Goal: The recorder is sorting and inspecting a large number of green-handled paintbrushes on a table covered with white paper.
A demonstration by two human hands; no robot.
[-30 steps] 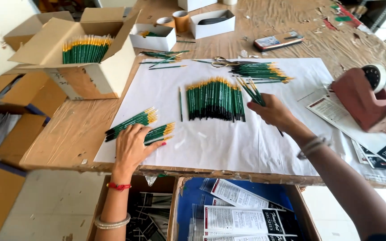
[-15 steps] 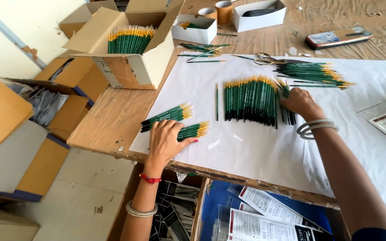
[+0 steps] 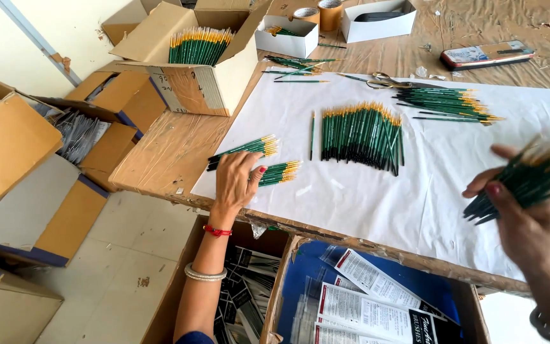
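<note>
At the desk's left edge I see an open cardboard box point(image 3: 208, 86) of upright green paintbrushes. My left hand point(image 3: 237, 181) lies on the white paper sheet point(image 3: 377, 197), fingers together, touching a small brush bundle point(image 3: 278, 172) near the sheet's front-left corner. A brush row point(image 3: 361, 134) lies mid-sheet. My right hand point(image 3: 529, 220) grips a blurred brush bunch point(image 3: 529, 181) above the right edge.

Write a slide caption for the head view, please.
Left hand rests on green brushes; right hand holds a bundle.
</note>
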